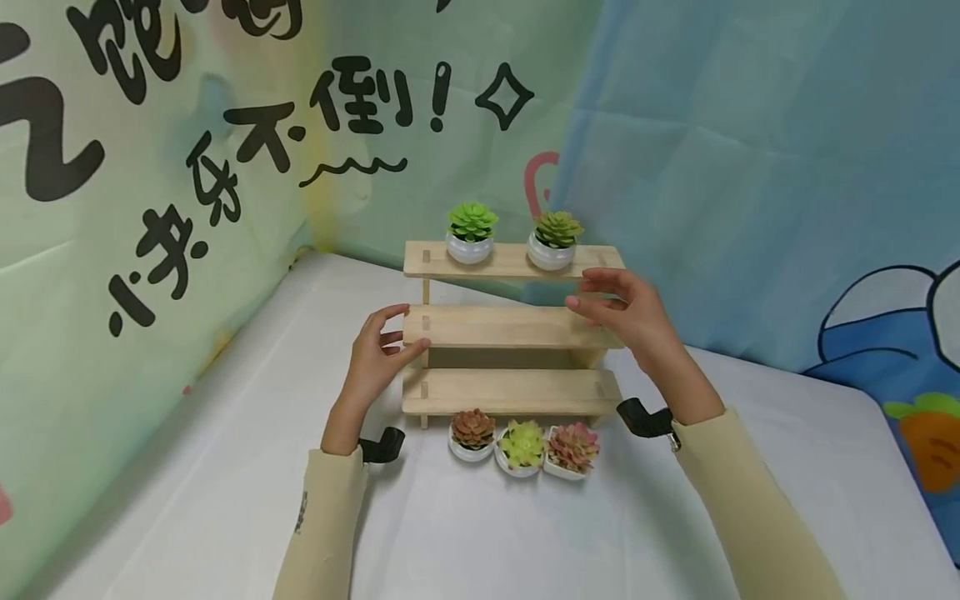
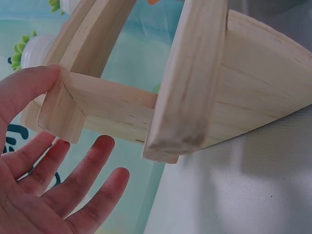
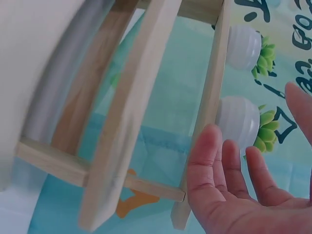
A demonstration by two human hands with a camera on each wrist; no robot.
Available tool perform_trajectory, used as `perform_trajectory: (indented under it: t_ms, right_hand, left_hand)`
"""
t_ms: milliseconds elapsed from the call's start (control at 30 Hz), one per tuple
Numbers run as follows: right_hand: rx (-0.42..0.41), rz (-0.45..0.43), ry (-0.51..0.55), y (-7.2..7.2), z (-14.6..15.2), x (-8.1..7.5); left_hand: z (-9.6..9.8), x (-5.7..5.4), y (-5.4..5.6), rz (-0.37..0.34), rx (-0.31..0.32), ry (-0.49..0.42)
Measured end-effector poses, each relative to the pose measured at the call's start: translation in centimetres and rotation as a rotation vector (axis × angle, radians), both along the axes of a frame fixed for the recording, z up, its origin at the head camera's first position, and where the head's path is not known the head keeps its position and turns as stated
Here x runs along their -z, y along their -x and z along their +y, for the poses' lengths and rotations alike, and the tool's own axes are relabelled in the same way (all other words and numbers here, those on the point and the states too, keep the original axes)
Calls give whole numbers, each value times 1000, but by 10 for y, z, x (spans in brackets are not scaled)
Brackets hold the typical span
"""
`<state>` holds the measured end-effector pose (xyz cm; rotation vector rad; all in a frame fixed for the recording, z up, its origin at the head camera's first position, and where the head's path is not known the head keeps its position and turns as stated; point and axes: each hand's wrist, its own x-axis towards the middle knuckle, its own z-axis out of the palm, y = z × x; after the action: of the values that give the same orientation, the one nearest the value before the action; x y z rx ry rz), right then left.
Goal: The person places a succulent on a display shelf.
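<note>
A three-tier wooden stand [image 1: 487, 327] is on the white table. My left hand [image 1: 372, 354] grips the left end of its middle board, thumb at the front edge; in the left wrist view, two fingertips [image 2: 105, 144] extend free below. My right hand [image 1: 633, 312] is by the right end of the top board, its fingers loosely bent; contact is hard to tell. On the top board sit a bright green potted succulent [image 1: 471, 233] and a duller green one [image 1: 553, 242]. Both also show in the right wrist view, beside the right hand [image 3: 234, 190].
In front of the stand are a brown succulent [image 1: 472, 433], a yellow-green succulent [image 1: 521, 447] and a pink succulent [image 1: 572, 450], all in white pots. A green printed backdrop [image 1: 450, 158] and a blue cloth [image 1: 720, 192] hang behind the table [image 1: 480, 542].
</note>
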<state>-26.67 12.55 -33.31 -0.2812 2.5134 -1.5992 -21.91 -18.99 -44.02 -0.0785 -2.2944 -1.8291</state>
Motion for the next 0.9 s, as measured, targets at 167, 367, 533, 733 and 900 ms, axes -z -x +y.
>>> perform_trajectory:
  t_ms: [167, 367, 533, 733, 900]
  right_hand:
    - [-4, -16, 4, -18, 2, 7]
    - [-4, -35, 42, -39, 6, 19]
    - [-4, -60, 47, -54, 8, 28]
    - [11, -101, 28, -69, 12, 41]
    - [29, -134, 26, -80, 19, 51]
  left_hand:
    - [-1, -1, 0, 22, -3, -2]
    - [2, -1, 0, 16, 0, 4]
    - [2, -2, -1, 13, -1, 15]
    - [2, -3, -2, 17, -12, 17]
    - [4, -4, -3, 14, -5, 13]
